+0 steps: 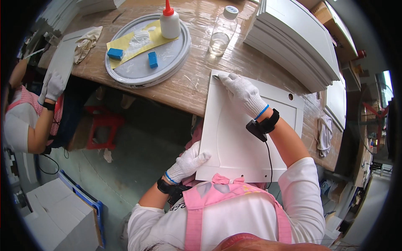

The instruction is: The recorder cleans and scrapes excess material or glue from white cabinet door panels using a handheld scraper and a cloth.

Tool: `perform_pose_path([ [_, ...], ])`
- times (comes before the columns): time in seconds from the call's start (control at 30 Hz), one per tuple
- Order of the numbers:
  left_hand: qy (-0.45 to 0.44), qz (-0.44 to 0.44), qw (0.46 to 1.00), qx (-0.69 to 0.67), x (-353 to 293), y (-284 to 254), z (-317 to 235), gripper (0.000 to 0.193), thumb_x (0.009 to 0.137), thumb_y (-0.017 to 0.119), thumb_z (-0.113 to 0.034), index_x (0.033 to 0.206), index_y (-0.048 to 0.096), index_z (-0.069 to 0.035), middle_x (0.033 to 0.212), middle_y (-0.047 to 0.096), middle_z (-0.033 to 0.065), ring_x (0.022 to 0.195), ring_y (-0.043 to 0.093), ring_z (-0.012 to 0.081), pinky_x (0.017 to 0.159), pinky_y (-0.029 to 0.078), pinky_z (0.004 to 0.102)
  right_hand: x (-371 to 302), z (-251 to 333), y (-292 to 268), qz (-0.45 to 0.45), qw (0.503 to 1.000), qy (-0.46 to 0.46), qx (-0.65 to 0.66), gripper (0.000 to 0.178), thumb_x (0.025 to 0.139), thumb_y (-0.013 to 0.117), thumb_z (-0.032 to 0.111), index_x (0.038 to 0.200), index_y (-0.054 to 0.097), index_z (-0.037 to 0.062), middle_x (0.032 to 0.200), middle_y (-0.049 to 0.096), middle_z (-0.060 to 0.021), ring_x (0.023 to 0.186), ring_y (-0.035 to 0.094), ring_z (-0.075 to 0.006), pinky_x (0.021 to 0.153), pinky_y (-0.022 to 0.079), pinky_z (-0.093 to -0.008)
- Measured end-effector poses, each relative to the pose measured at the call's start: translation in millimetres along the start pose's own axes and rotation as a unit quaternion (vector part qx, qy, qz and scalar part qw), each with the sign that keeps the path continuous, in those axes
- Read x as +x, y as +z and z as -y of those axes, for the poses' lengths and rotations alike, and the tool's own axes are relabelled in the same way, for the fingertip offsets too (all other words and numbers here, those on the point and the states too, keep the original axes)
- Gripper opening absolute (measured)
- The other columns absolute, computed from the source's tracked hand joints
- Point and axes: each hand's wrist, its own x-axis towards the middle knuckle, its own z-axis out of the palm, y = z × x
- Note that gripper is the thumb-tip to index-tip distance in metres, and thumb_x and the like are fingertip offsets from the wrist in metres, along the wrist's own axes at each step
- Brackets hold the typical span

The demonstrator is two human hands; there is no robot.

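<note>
A white panel [238,134] with a raised border and a round hole lies tilted across the table edge and my lap. My right hand [245,94], in a white knit glove, is closed at the panel's far left corner. From its fingers sticks the tip of a small grey tool [216,77], touching or just above the border; the rest of it is hidden. Gloved too, my left hand [187,162] grips the panel's near left edge, thumb on top and the other fingers partly out of sight.
On the film-covered table [201,88] stand a round grey lid [130,75] with yellow sandpaper, white paste, blue blocks [153,60] and a red-tipped bottle [170,26]. Beyond are a clear bottle [220,37], stacked white panels [293,37] and a rag [325,134]. A co-worker's gloved hand [54,86] works at left.
</note>
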Motion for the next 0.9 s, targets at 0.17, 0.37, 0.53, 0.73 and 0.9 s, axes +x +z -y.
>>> perform_pose_path([
  [0.17,-0.059,0.01,0.998,0.03,-16,-2,-8,0.049,0.099,0.06,-0.026,0.136,0.045,0.003,0.121,0.06,0.0088,0.11,0.054,0.0135,0.095,0.047,0.0302,0,14,-4,0.102,0.992,0.028,-0.076,0.046,0.087,0.053,-0.001,0.133,0.056,0.0071,0.102,0.063,-0.0163,0.089,0.063,-0.0356,0.075,0.052,-0.0408],
  [0.37,-0.238,0.094,0.966,-0.029,-32,-3,-10,0.046,0.096,0.063,-0.022,0.134,0.049,0.002,0.114,0.062,0.0053,0.1,0.058,0.0122,0.088,0.049,0.0282,17,-5,-7,0.117,0.983,0.113,-0.079,0.054,0.088,0.051,0.0,0.141,0.044,0.0085,0.121,0.059,-0.0188,0.101,0.064,-0.0354,0.084,0.055,-0.0429],
  [0.53,-0.169,0.059,0.981,-0.07,-40,-7,13,0.05,0.097,0.063,-0.027,0.135,0.049,0.001,0.107,0.066,0.007,0.08,0.061,0.0087,0.071,0.054,0.0258,-22,41,-10,0.224,0.967,-0.118,0.033,0.051,0.088,0.051,0.0,0.138,0.05,0.011,0.106,0.06,-0.016,0.093,0.065,-0.0331,0.079,0.054,-0.0423],
  [0.73,-0.09,0.03,0.975,-0.202,-19,-3,2,0.036,0.098,0.061,-0.021,0.122,0.051,0.005,0.093,0.065,0.0122,0.073,0.063,0.0159,0.065,0.055,0.0298,3,24,-13,0.037,0.995,0.048,0.08,0.043,0.09,0.05,0.003,0.132,0.056,0.0124,0.096,0.061,-0.0131,0.084,0.065,-0.0306,0.072,0.054,-0.0393],
  [0.9,-0.048,0.006,0.975,-0.216,-19,-6,11,0.039,0.096,0.064,-0.019,0.125,0.051,0.004,0.096,0.064,0.0114,0.081,0.061,0.0153,0.073,0.053,0.0306,-29,66,-1,0.226,0.97,-0.023,-0.081,0.046,0.088,0.052,0.003,0.133,0.055,0.0143,0.102,0.062,-0.0125,0.092,0.066,-0.0309,0.078,0.056,-0.0386],
])
